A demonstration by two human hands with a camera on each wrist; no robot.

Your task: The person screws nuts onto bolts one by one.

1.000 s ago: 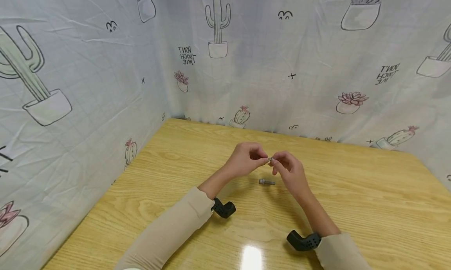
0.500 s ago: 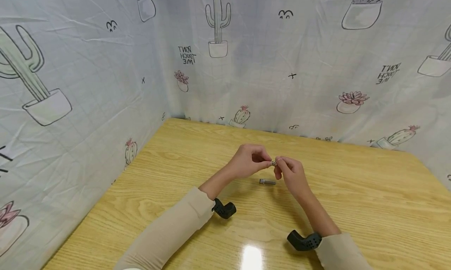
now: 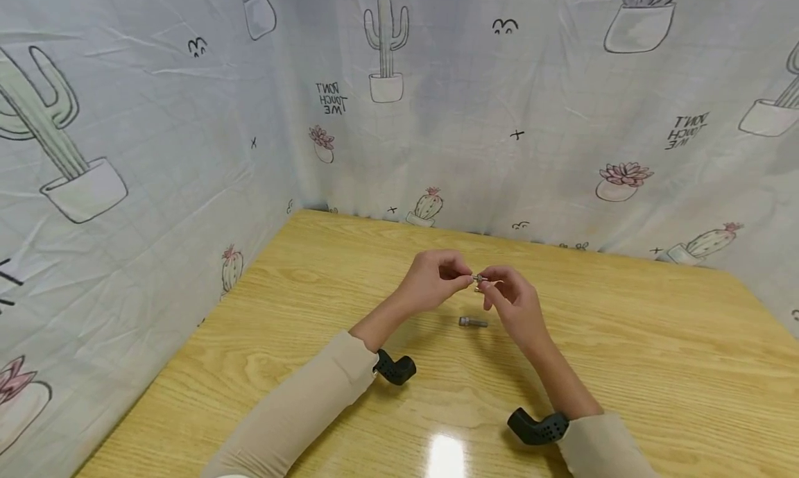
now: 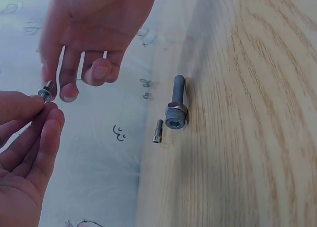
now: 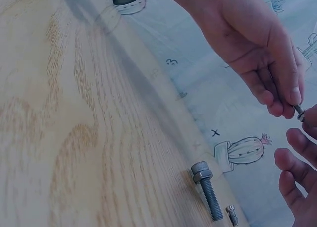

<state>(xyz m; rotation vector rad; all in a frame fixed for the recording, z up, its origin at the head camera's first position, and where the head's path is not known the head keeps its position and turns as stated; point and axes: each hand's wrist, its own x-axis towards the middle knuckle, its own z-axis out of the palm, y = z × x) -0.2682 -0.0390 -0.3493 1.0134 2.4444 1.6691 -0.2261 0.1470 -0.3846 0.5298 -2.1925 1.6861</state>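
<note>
My left hand [image 3: 431,284] pinches one end of a small metal bolt [image 4: 48,88] between thumb and index finger. A nut-like hexagonal piece [image 4: 43,94] sits partway along it. From the other side, my right hand [image 3: 513,301] has its thumb and index fingertips at the bolt's far end, apparently pinching it. Its other fingers are loosely bent. Below the hands a large grey socket-head bolt [image 3: 472,322] lies on its side, a nut [image 4: 177,108] round it near the head. Beside it lies a smaller socket-head screw [image 4: 157,132].
The wooden table [image 3: 349,256] meets a cactus-print cloth [image 3: 449,117] at the back, with more cloth at the left. A black camera mount [image 3: 397,369] is on the left wrist and another mount [image 3: 538,426] on the right. Light glares near the front.
Both hands shift slightly right and then back left, keeping the small bolt between them. My right fingers tilt down and rise again. The large bolt stays in place.
</note>
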